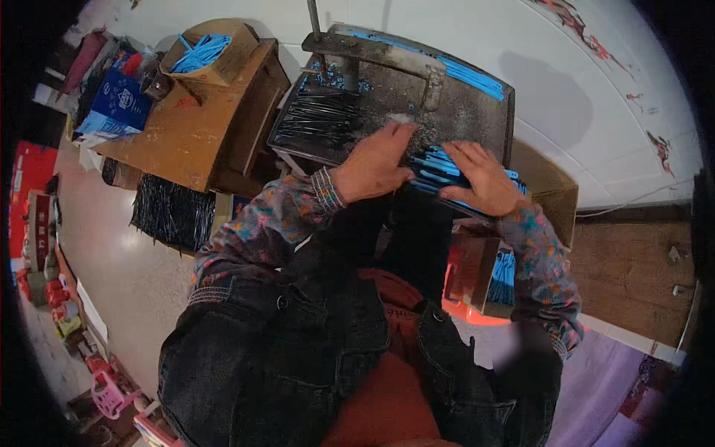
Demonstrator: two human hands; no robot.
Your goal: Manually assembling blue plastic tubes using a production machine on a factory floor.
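Dark metal table (pixel 462 112) w/ thin black rods (pixel 320 119); left hand (pixel 376 164) & right hand (pixel 484 179) lie flat on blue strips (pixel 432 167), grip open, holding nothing.

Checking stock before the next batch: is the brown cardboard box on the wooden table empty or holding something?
Holding something: blue strips fill the open brown cardboard box.

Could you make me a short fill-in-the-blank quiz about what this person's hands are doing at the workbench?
1. Both hands, left hand and right hand, rest on a bundle of thin sticks coloured ____.
2. The cardboard box holding more of those sticks stands on a ____ table.
3. The loose wires on the metal tray lie nearer the person's ____ hand.

Missing words: blue; wooden; left
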